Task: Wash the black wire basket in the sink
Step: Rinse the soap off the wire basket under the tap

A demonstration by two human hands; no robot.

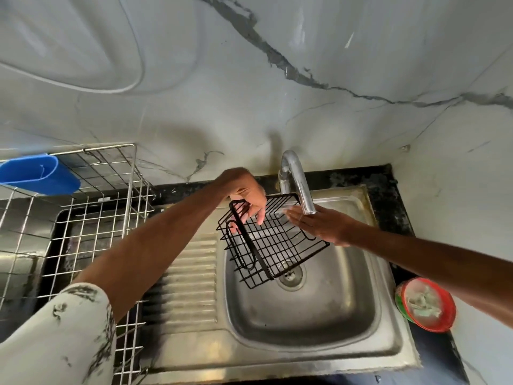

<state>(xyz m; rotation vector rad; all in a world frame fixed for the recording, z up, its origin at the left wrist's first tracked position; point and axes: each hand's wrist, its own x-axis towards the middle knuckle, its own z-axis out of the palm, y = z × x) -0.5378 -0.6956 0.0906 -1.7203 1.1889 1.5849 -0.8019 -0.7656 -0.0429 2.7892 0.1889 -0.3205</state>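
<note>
The black wire basket (273,245) hangs tilted over the sink (305,315) bowl. The left hand (247,201) grips its upper rim with curled fingers, while the right hand (319,226) lies flat, fingers straight, on its far edge beneath the tap (297,184). A red tub (450,312) of whitish stuff sits on the black counter (388,207) at the right. A blue holder (39,173) hangs on the steel rack (130,190) at left — marble wall (249,79) behind. The bowl's near half lies open below the basket.
</note>
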